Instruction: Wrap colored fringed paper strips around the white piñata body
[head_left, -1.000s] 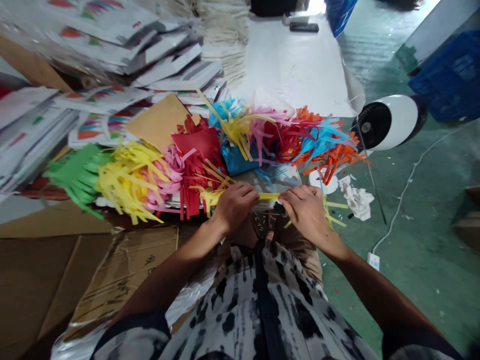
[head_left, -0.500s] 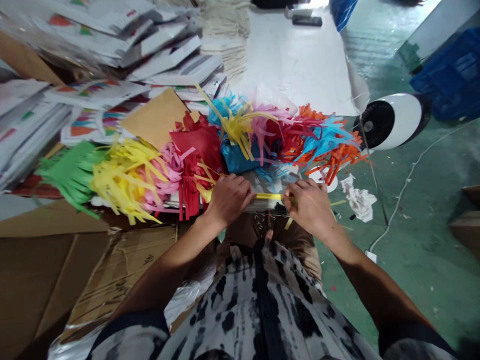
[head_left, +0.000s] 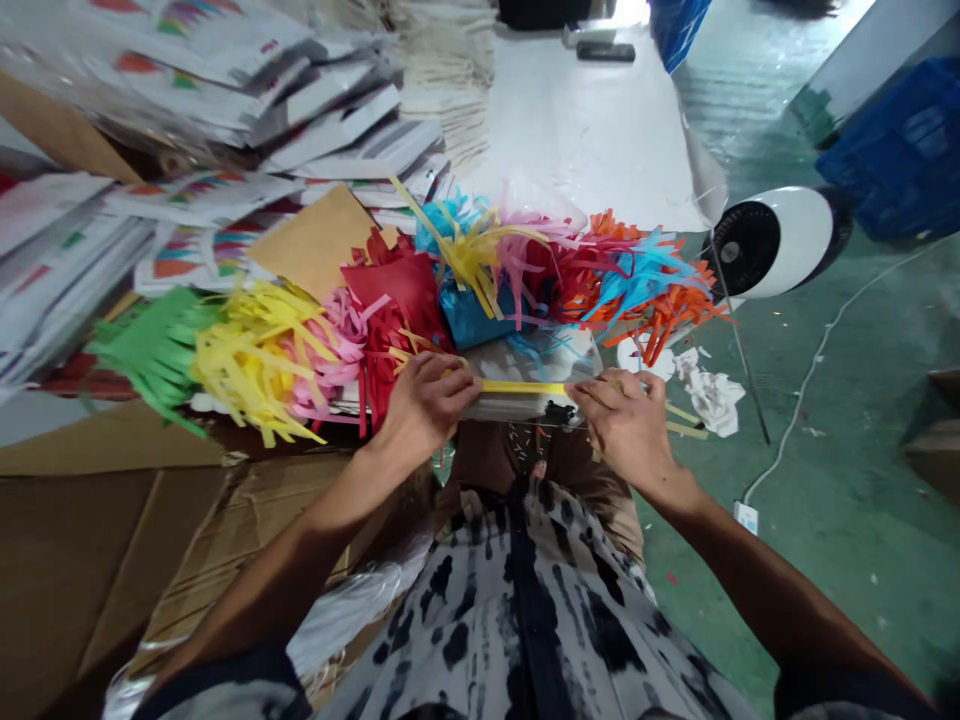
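A narrow yellow paper strip (head_left: 523,387) is stretched level between my two hands at the near edge of the work surface. My left hand (head_left: 433,398) pinches its left end, fingers closed. At the other end, the fingers of my right hand (head_left: 621,408) are closed on the strip too. A small black clip (head_left: 559,412) sits just below the strip, near my right fingers. Beyond my hands lie cut paper fringes: red (head_left: 397,290), yellow (head_left: 259,350), blue (head_left: 476,310), and orange (head_left: 679,310). Green fringed paper (head_left: 154,345) lies far left.
Stacks of printed white packets (head_left: 180,185) fill the back left, with a tan envelope (head_left: 315,240) in front. A white sheet (head_left: 585,120) covers the back. To the right are a fan (head_left: 780,242), crumpled white paper (head_left: 709,392) and a cable (head_left: 806,370). Cardboard (head_left: 82,540) lies lower left.
My left hand has moved left and my right hand slightly right, so a longer piece of the yellow strip shows between them. The black clip is more exposed.
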